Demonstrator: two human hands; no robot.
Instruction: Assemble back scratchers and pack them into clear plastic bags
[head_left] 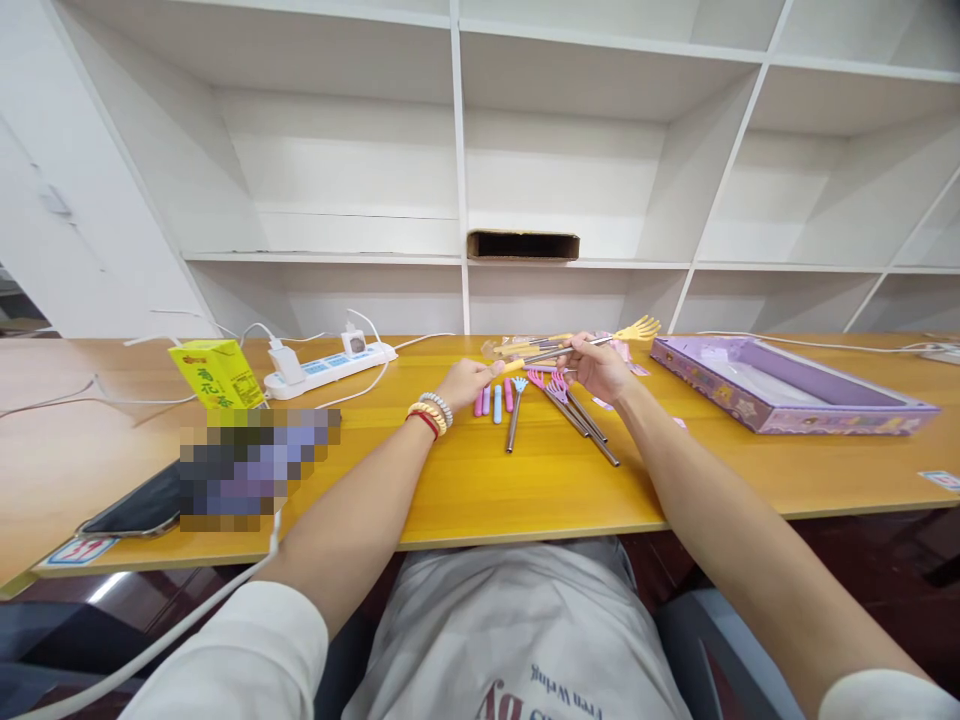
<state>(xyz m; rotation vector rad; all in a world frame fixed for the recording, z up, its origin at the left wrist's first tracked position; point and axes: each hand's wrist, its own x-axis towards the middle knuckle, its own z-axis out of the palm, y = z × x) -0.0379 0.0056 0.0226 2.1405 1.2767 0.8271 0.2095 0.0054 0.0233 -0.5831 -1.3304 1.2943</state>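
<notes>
Between my hands, a yellow back scratcher (637, 329) with a metal rod is held level above the table. My left hand (466, 388) is closed on its yellow handle, and my right hand (598, 368) grips the rod near the hand-shaped yellow head. Beneath lie a blue scratcher head (519, 386) on a metal rod and several pink and purple ones (556, 388) with rods pointing to the lower right. Pink, purple and blue handles (497, 404) lie near my left hand. Behind my hands are more yellow pieces (517, 345), partly hidden.
A purple box tray (795, 418) sits at the right. To the left are a yellow-green carton (217, 375), a white power strip (330, 372) with cables and a black phone (135, 508). White shelves (337, 258) rise behind, holding a cardboard box (523, 246).
</notes>
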